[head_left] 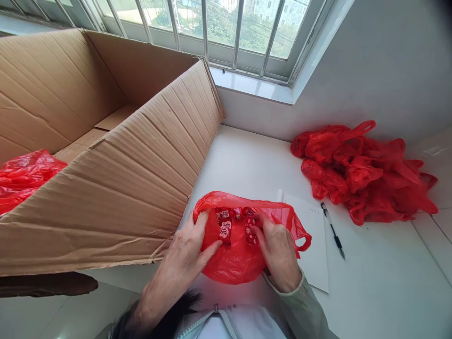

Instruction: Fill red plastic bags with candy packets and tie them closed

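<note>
An opened red plastic bag (pixel 233 268) lies on the white table in front of me, with several small red printed packets (pixel 225 230) inside. My left hand (pixel 190 245) is at the bag's left side, its fingers at the rim and its thumb reaching in beside the packets; the fingertips are partly hidden by the plastic. Inside the right part of the bag, my right hand (pixel 277 249) has its fingers closed on a red packet (pixel 250 230). One bag handle hangs out to the right of that hand.
A large open cardboard box (pixel 141 179) stands at the left, holding red plastic (pixel 28 176). Red bags (pixel 363 174) are heaped at the right by the wall. A white paper (pixel 312 245) and a black pen (pixel 333 230) lie right of my hands. Behind is a barred window (pixel 236 35).
</note>
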`<action>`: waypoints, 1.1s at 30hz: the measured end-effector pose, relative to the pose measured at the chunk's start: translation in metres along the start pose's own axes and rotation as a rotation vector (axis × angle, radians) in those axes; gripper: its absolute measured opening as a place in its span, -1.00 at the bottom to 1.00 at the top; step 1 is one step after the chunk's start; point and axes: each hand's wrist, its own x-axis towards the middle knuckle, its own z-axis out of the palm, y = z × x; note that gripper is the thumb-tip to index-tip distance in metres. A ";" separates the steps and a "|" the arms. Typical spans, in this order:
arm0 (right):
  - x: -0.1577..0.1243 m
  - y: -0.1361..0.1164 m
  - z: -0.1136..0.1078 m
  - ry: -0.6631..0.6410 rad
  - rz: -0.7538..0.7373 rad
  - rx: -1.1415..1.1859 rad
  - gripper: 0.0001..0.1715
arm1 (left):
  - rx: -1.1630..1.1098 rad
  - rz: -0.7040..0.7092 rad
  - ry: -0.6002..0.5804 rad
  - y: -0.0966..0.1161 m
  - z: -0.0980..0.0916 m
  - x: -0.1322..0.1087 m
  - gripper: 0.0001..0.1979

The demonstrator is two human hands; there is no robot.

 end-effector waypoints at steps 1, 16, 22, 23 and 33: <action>0.001 -0.001 0.000 0.005 0.003 0.029 -0.67 | 0.013 0.005 0.008 -0.001 -0.002 -0.001 -0.64; 0.016 -0.006 0.003 -0.065 -0.145 -0.117 -0.59 | 0.048 0.009 0.012 -0.001 -0.004 -0.003 -0.70; 0.027 -0.011 0.014 -0.111 -0.403 -0.037 -0.68 | 0.063 0.040 0.022 0.001 -0.005 -0.004 -0.75; 0.028 -0.010 0.015 -0.122 -0.400 -0.041 -0.72 | 0.066 0.039 0.028 0.002 -0.005 -0.004 -0.75; 0.029 -0.025 0.017 -0.091 -0.550 -0.056 -0.61 | 0.068 0.040 0.016 -0.002 -0.001 -0.003 -0.79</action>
